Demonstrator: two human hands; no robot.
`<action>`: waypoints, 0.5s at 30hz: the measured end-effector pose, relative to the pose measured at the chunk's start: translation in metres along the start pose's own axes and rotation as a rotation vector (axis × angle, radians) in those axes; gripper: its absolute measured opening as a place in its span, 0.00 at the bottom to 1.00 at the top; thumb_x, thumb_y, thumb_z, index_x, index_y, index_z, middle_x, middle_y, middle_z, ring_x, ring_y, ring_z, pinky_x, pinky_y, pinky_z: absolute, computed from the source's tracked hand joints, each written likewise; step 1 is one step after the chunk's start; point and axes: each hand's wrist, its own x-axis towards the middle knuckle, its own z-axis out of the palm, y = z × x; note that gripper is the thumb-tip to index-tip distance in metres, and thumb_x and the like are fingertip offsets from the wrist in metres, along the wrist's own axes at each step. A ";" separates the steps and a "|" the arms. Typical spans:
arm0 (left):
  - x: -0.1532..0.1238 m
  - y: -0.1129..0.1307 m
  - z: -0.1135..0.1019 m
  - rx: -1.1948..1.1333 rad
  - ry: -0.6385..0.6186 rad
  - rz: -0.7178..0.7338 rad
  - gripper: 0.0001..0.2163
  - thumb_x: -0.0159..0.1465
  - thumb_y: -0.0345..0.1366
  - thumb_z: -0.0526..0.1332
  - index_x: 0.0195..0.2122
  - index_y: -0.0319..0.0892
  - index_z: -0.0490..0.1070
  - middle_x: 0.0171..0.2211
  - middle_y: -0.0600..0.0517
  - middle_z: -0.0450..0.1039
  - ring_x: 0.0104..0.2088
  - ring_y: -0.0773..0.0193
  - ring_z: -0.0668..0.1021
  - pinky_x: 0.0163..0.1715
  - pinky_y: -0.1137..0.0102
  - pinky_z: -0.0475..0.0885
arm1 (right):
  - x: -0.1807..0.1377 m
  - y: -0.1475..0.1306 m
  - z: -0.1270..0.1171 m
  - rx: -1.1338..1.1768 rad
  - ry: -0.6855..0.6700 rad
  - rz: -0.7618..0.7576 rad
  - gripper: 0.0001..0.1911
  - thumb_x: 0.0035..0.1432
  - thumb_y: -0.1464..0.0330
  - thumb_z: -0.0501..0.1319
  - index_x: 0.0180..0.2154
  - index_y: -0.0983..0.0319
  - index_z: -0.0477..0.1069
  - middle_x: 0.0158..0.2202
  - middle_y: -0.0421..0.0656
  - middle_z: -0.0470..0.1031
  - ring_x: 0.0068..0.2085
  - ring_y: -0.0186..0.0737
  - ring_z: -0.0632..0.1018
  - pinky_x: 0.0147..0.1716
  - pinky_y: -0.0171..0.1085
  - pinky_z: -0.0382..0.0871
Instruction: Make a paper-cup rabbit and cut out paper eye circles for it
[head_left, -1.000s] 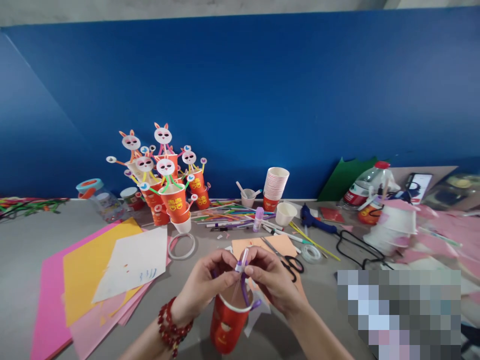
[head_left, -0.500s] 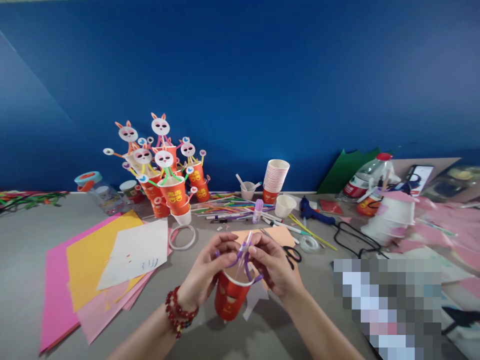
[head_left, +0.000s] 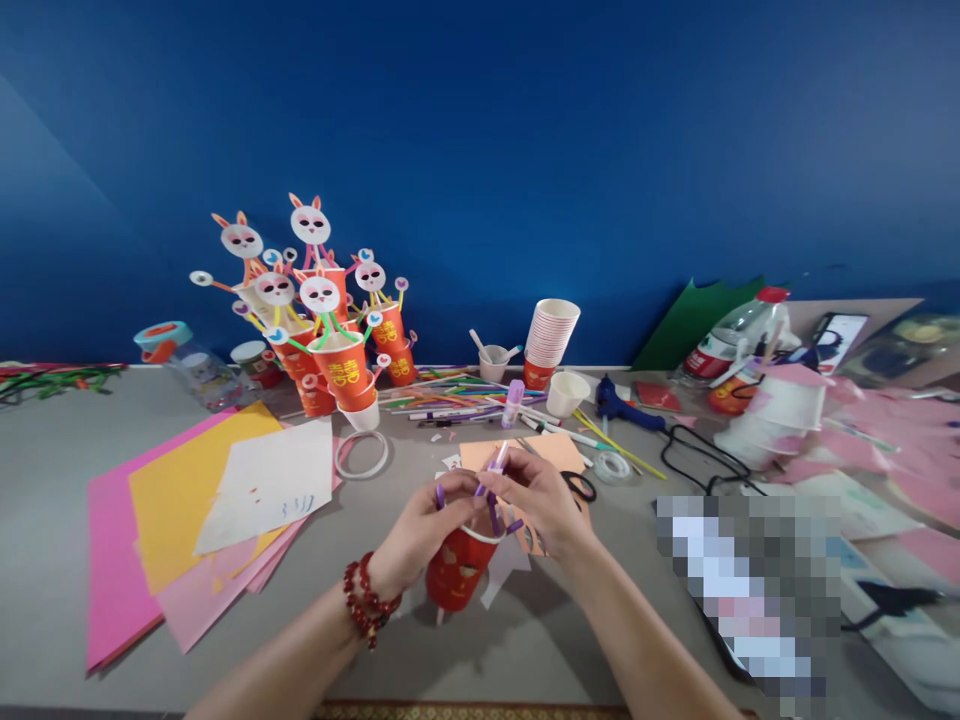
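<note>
A red paper cup [head_left: 454,578] with a white rim sits upright between my hands, gold print on its side and a pale stick end showing below its base. Bent purple straws [head_left: 493,515] rise out of its mouth, and a pale straw-like stick [head_left: 501,457] stands among them. My left hand [head_left: 421,538], a red bead bracelet at the wrist, is closed at the cup's left rim, with thumb and fingers on a purple straw. From the right, my right hand [head_left: 538,500] pinches the purple straws around the pale stick. Fingers hide the exact joint.
Finished rabbit-faced cup figures [head_left: 345,365] stand back left. Coloured paper sheets [head_left: 262,480] and a tape ring [head_left: 361,455] lie left. Behind my hands are a glue stick [head_left: 513,403], scissors [head_left: 579,487], stacked cups [head_left: 553,335] and a blue glue gun [head_left: 626,408].
The camera view has tilted and shifted slightly. My right fingers have closed further over the purple straws, and the cup leans a little differently. Both hands stay at the cup.
</note>
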 end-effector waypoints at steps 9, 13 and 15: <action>-0.002 -0.002 0.000 -0.027 -0.025 -0.059 0.10 0.60 0.41 0.67 0.35 0.38 0.78 0.30 0.49 0.79 0.30 0.64 0.77 0.34 0.73 0.70 | 0.001 0.002 0.001 -0.038 0.039 0.029 0.18 0.44 0.57 0.73 0.25 0.63 0.72 0.22 0.36 0.69 0.24 0.32 0.69 0.25 0.32 0.64; -0.002 0.000 0.003 0.014 -0.044 -0.057 0.13 0.60 0.43 0.66 0.34 0.37 0.79 0.30 0.47 0.79 0.30 0.63 0.78 0.33 0.72 0.70 | 0.001 0.005 0.000 -0.030 0.040 0.049 0.19 0.45 0.56 0.73 0.23 0.63 0.70 0.20 0.36 0.67 0.22 0.30 0.66 0.23 0.32 0.62; -0.002 0.000 0.004 0.051 -0.046 -0.040 0.14 0.61 0.44 0.65 0.33 0.36 0.79 0.29 0.47 0.79 0.29 0.63 0.77 0.32 0.73 0.70 | 0.001 0.006 0.001 -0.029 0.038 0.048 0.19 0.45 0.57 0.73 0.22 0.62 0.69 0.20 0.35 0.66 0.22 0.30 0.65 0.22 0.31 0.60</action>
